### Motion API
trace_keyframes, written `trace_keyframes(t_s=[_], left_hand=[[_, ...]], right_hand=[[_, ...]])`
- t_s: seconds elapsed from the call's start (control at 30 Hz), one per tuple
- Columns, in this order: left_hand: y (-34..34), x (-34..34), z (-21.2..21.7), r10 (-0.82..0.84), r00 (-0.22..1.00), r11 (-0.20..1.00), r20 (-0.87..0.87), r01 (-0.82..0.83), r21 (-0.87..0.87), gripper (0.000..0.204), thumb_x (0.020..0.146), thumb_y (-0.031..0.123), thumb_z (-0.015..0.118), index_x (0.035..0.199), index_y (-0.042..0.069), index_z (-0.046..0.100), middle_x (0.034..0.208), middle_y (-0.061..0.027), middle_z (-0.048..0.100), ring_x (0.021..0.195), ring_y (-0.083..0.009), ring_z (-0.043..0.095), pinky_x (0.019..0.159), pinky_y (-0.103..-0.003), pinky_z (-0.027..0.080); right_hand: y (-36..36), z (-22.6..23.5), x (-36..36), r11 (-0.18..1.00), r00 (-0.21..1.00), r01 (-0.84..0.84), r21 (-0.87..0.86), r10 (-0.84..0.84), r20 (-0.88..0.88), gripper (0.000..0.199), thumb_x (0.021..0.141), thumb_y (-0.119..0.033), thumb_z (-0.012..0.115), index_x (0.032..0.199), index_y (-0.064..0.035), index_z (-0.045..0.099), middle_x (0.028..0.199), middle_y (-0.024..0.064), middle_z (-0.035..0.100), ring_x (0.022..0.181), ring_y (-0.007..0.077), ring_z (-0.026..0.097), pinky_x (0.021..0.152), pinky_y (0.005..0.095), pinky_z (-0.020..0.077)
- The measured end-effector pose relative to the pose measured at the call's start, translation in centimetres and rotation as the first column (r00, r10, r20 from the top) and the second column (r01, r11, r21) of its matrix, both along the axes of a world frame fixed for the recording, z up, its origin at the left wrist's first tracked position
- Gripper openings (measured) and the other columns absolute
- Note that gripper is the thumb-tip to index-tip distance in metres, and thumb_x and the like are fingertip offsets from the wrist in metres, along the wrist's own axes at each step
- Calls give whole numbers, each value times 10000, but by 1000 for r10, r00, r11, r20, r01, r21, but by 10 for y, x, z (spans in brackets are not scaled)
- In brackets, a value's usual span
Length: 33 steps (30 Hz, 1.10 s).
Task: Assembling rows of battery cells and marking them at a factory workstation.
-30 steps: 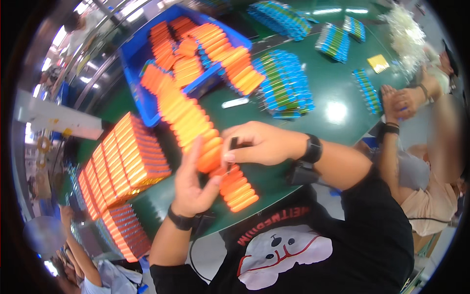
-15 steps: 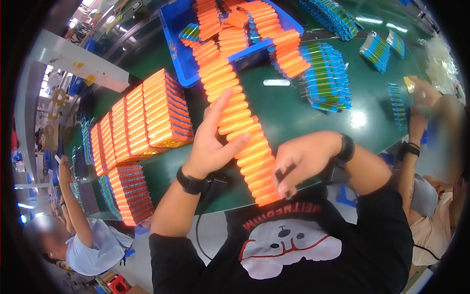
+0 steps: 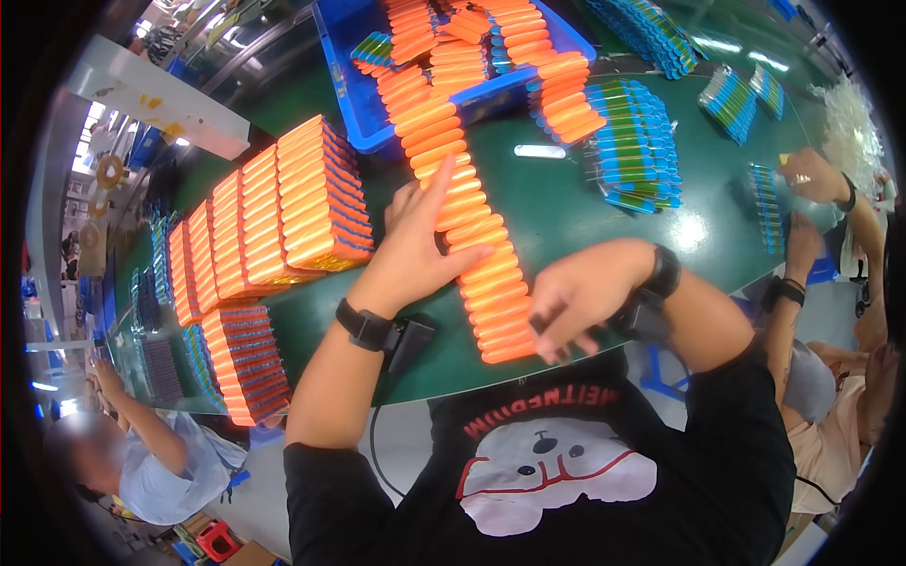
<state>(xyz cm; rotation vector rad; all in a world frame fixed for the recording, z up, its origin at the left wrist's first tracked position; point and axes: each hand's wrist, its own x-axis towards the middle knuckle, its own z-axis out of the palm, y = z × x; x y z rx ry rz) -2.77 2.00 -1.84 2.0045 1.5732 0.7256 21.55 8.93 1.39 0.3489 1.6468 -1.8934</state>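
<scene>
Right hand (image 3: 599, 288) is shifting lower, splayed, left hand (image 3: 415, 245) lying spread on the strip (image 3: 486, 283). Stacks (image 3: 302, 203) are looking finished, the bin (image 3: 365, 124) holding more.

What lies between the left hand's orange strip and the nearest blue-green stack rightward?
In the head view: a white oblong piece and another orange strip overhanging the bin.

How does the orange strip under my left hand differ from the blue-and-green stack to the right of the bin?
The orange strip is all orange; the blue-and-green stack is banded in two colours.
The orange strip extends over the blue bin's rim; the blue-and-green stack sits outside it.
The left hand touches the strip, not the stack.
Both have ridged, tube-like rows.
</scene>
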Motion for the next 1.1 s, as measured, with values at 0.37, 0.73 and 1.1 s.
trace_keyframes(t_s=[0.37,0.73,1.1], left_hand=[[0,1,-6,36,998,999,44,-35,-27,1064,744,341,856,1582,48,269,1370,-251,499,1345,-400,385,1126,-468,287],[-1,1,-7,41,999,999,22,-41,8,1066,755,365,861,1587,55,271,1318,-235,524,1309,-391,399,1097,-453,313],[-1,3,-11,56,998,997,5,-56,50,1071,753,413,857,1580,48,283,1315,-244,542,1338,-404,392,1103,-455,319]], right_hand=[[7,-32,-27,415,495,813,408,-125,-860,196,900,-38,695,1089,-51,749,979,77,742,894,209,659,787,335,529],[9,-30,-20,255,584,797,548,-91,-807,149,879,-95,703,1023,-83,736,967,69,723,905,282,616,821,388,516],[3,-29,-19,247,605,787,565,-129,-786,150,885,-61,664,1025,-47,716,991,104,713,954,310,637,848,404,527]])
